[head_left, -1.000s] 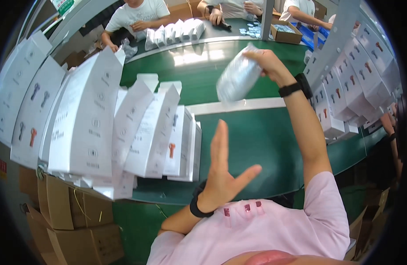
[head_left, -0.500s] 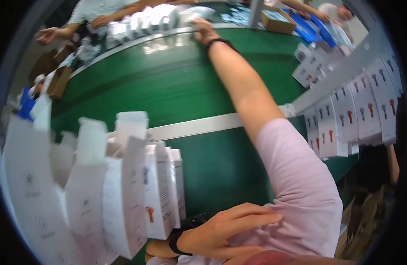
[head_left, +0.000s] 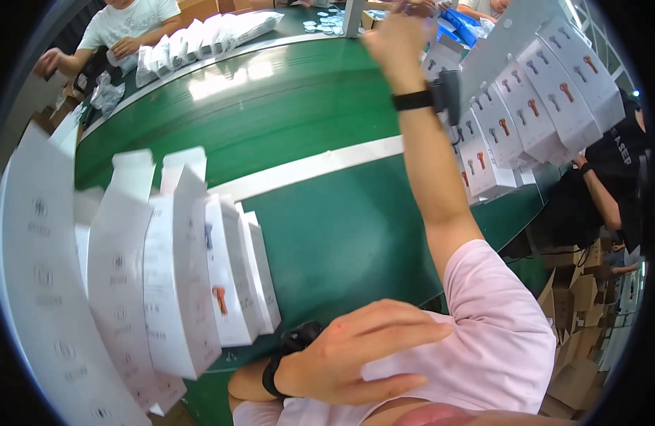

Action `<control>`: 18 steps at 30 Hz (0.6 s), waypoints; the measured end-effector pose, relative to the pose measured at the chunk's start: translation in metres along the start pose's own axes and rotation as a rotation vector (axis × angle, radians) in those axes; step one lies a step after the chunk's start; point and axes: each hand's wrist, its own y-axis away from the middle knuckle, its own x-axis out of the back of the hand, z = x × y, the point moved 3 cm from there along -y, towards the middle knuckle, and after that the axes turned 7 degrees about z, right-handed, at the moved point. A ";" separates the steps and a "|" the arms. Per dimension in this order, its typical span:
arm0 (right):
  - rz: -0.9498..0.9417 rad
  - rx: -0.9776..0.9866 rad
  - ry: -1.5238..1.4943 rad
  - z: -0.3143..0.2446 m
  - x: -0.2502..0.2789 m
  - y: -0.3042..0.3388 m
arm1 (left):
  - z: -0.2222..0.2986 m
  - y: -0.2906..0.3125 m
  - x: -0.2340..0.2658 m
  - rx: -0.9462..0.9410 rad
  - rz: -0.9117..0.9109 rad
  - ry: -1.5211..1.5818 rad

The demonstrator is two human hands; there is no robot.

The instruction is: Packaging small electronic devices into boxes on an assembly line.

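Note:
My left hand hovers in front of my chest with its fingers stretched apart and nothing in it. Just left of it stands a row of white cartons, several with their top flaps up; one carries a picture of an orange hand-held device. My right arm reaches far across the green conveyor belt. My right hand is over the belt's far right part, smeared by motion, so its fingers and anything in them cannot be made out. A dark device shows beside my right wrist.
White printed cartons stand in a row on the right. Plastic-wrapped white packs line the far side, near a seated person. Small pale-blue items lie beyond the belt. Brown cardboard boxes fill the lower right, below another person in black.
My right hand has left the wrapped packs on the far side and swung right. My view has turned to the right. My left hand stays by my chest, fingers spread.

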 end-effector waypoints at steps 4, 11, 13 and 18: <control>0.194 -0.134 0.306 0.089 -0.015 -0.005 | 0.013 0.002 -0.013 -0.053 0.005 -0.032; -0.001 0.128 -0.078 0.079 0.022 0.011 | 0.006 0.012 -0.020 0.000 0.177 -0.216; -0.256 0.015 -0.465 0.028 0.100 0.029 | 0.007 0.016 -0.018 -0.056 0.222 -0.272; -0.783 0.351 -0.767 -0.040 0.085 0.063 | 0.010 0.014 -0.029 -0.087 0.153 -0.316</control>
